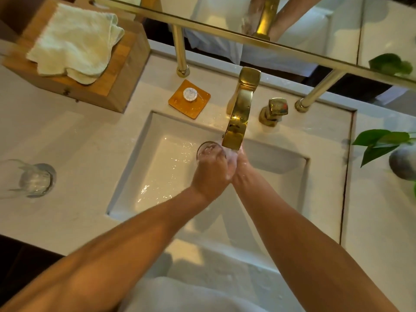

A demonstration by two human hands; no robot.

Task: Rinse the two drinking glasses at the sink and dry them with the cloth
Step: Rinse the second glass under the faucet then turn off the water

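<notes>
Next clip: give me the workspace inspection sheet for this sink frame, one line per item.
Surface: pale counter with a sunken sink; water runs from the gold faucet.
Job's things: one glass under the faucet; second glass sits on the counter, far left; cloth folded on the wooden box, untouched.
Clutter: amber dish holding a small white round item; tap handle right of the faucet.
Hands: left hand grips the glass; right hand beside it in the stream, fingers blurred.
Cables: nothing seen.
Surroundings: mirror with brass rail behind; leafy plant at right.
</notes>
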